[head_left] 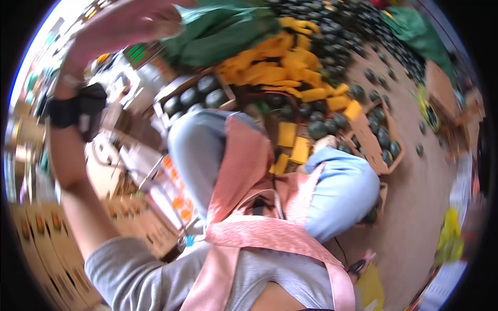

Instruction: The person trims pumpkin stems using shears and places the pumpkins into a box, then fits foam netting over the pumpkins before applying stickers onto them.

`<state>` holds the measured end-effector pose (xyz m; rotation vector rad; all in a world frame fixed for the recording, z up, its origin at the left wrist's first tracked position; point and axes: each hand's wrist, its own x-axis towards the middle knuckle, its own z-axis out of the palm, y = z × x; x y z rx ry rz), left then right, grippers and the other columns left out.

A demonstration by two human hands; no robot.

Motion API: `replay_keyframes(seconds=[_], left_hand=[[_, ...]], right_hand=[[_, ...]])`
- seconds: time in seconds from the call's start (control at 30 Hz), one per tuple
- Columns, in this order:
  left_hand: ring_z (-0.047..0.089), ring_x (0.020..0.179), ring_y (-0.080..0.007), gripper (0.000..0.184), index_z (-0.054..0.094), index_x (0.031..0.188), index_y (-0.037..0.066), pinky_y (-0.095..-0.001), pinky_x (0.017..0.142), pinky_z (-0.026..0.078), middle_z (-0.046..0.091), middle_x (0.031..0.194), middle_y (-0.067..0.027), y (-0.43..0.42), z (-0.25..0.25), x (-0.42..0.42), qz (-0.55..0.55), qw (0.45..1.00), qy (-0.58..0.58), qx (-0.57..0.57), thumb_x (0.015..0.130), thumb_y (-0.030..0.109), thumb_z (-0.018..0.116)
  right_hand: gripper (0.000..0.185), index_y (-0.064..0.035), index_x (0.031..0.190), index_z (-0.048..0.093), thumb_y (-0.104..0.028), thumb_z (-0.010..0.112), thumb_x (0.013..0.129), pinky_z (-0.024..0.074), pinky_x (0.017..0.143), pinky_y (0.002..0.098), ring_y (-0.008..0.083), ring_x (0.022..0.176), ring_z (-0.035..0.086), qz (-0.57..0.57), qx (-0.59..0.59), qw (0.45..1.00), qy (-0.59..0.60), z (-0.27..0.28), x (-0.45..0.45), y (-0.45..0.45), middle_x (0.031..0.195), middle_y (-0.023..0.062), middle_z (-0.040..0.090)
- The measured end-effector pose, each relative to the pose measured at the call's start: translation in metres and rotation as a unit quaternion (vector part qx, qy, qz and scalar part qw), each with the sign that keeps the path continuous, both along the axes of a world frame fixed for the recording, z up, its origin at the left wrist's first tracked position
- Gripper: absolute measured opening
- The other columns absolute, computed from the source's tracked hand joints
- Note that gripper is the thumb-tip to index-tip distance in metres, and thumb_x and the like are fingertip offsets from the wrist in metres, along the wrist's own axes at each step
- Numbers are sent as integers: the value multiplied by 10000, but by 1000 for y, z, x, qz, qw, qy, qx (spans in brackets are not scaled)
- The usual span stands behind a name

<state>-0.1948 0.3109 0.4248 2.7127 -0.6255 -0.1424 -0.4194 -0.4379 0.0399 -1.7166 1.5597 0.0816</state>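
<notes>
My left arm is raised along the left side, with a dark band (78, 111) around it near the wrist. My left hand (127, 26), pinkish and blurred, reaches across the top left; its fingers are too smeared to read. Its far end overlaps the edge of a green cloth (223, 33), and whether it grips the cloth does not show. Below this cloth, an open carton (231, 98) of dark green round fruit (189, 97) stands near my left knee. My right hand cannot be made out.
Yellow packing pieces (290, 62) lie heaped ahead. Loose dark fruit (337, 46) covers the floor beyond. A filled carton (384, 168) stands by my right knee. Printed cartons (52, 243) line the left. At right are a brown carton (441, 93) and another green cloth (420, 36).
</notes>
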Motion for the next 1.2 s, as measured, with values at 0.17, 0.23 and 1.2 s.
replay_keyframes(seconds=[0.17,0.23,1.2], left_hand=[[596,883,-128,383,546,1201,87,-299,742,511,631,985,-64,27,-156,-90,167,953,102,-231,931,356,571],[595,877,-134,380,567,1155,67,-308,771,502,635,958,-68,17,-222,-120,314,899,165,-256,954,386,517],[626,643,-245,197,563,964,112,-364,552,501,601,728,-89,-110,-200,70,559,717,403,-108,814,237,591]], right_hand=[[493,-20,910,605,-500,616,800,461,522,372,212,564,569,227,88,969,42,-48,21,76,783,98,632],[492,-21,924,601,-498,613,804,463,533,372,214,581,569,325,109,939,27,-53,41,115,801,100,628],[505,-37,1124,530,-463,564,856,486,693,376,242,832,572,725,83,680,72,-266,338,481,1057,118,574]])
